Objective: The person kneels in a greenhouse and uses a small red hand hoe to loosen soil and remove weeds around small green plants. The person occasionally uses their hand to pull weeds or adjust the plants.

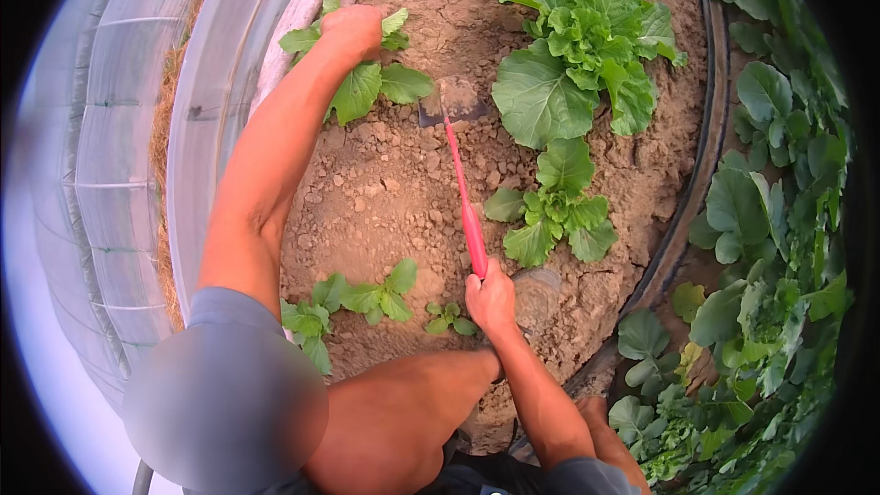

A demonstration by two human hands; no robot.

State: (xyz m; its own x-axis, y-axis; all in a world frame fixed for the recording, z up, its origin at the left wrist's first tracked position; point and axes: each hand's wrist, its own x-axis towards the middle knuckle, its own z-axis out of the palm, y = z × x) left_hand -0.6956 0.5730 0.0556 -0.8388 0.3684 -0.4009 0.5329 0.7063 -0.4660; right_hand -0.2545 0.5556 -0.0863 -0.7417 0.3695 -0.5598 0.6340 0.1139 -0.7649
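My right hand [492,295] is wrapped around the lower end of a hand hoe's red handle [462,199]. The hoe's flat metal blade [467,110], smeared with soil, lies on the loose, crumbly earth at the far end. My left hand [354,31] is curled over a young leafy green plant [357,93] at the upper left. Its fingers point down among the leaves and are hidden, so whether they grip the plant does not show. Right of the blade grows a large, frilly leafy green [581,48]. A smaller one [555,210] stands nearer to me, beside the handle.
Small seedlings [375,295] grow in front of my bent knee. My shoe [536,295] rests on the soil near the right hand. A black drip hose [715,82] borders the bed, with dense leafy plants [739,206] beyond. Plastic greenhouse sheeting [117,130] curves along the left.
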